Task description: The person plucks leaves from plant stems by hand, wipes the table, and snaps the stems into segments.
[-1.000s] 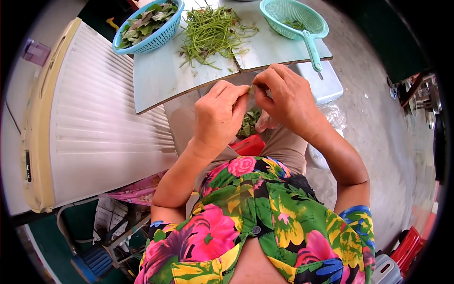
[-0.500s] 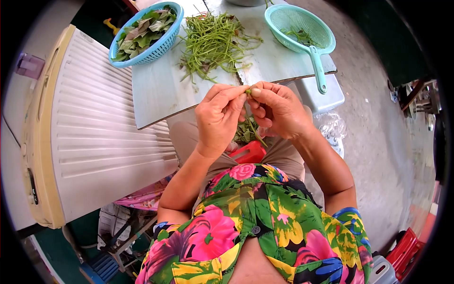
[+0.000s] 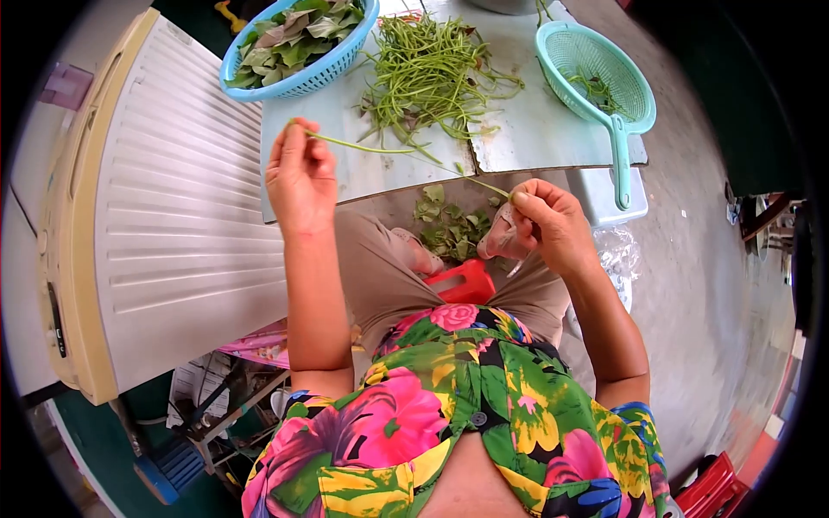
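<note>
My left hand (image 3: 302, 181) is raised over the table's near left edge, with thumb and fingers pinching one end of a long green stem (image 3: 363, 148). The stem stretches right, towards the pile of green stems (image 3: 432, 73). My right hand (image 3: 553, 223), lower and in front of the table's edge, pinches the end of a thin green strip (image 3: 488, 185). That strip slants up towards the stem's far end; whether the two are still joined is too fine to tell.
A blue basket of leaves (image 3: 298, 85) stands at the table's back left. At the right, a turquoise strainer (image 3: 619, 138) holds some thin green pieces. Leaves (image 3: 449, 229) lie on the floor between the feet, near a red stool (image 3: 462, 281). A ribbed white panel (image 3: 190, 190) borders the left side.
My hands were together at the stem's tip and are now wide apart. The left moved left and up, the right moved right and down, with the thin strip drawn out between them.
</note>
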Available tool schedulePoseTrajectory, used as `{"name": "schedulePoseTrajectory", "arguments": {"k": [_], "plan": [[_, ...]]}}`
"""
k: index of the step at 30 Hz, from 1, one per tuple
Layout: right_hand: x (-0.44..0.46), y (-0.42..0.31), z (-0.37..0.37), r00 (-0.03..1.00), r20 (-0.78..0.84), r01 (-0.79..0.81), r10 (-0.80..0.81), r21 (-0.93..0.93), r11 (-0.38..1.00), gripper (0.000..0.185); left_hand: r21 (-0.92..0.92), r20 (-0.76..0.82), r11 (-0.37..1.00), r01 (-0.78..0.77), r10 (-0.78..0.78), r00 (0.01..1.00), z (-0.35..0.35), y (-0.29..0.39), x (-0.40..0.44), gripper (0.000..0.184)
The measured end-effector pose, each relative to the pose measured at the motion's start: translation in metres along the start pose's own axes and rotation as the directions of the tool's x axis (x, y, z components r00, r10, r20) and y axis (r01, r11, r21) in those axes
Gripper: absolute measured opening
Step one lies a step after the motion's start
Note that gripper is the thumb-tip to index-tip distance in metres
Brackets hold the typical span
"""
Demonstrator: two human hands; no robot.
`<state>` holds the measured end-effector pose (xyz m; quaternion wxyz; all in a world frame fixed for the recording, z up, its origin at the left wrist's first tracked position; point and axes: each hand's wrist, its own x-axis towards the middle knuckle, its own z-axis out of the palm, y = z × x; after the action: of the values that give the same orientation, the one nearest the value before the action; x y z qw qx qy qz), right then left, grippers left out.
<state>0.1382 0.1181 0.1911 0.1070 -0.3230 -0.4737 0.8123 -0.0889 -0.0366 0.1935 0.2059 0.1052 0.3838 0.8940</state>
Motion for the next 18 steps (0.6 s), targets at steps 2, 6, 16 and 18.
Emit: {"name": "schedulePoseTrajectory", "arguments": {"k": [2,6,16,18], "plan": [[0.001,0.001,-0.009,1.000,0.003,-0.005,0.005,0.022,1.000,0.013,0.038,-0.112,0.990,-0.137,0.140,0.984,-0.036,0.021,0.019,0.009],[0.004,0.002,-0.012,0.998,0.027,0.062,-0.063,0.059,0.996,0.013,0.061,-0.429,0.952,-0.300,0.296,0.854,-0.088,0.047,0.035,0.010],[0.022,0.010,0.022,0.875,0.209,0.468,-0.437,-0.602,0.647,0.033,0.324,0.099,0.945,0.038,-0.074,0.992,0.000,-0.047,-0.030,0.014],[0.025,0.014,0.019,0.912,0.184,0.404,-0.366,-0.555,0.727,0.030,0.293,0.129,0.950,0.105,-0.148,0.981,0.011,-0.056,-0.041,0.014]]}}
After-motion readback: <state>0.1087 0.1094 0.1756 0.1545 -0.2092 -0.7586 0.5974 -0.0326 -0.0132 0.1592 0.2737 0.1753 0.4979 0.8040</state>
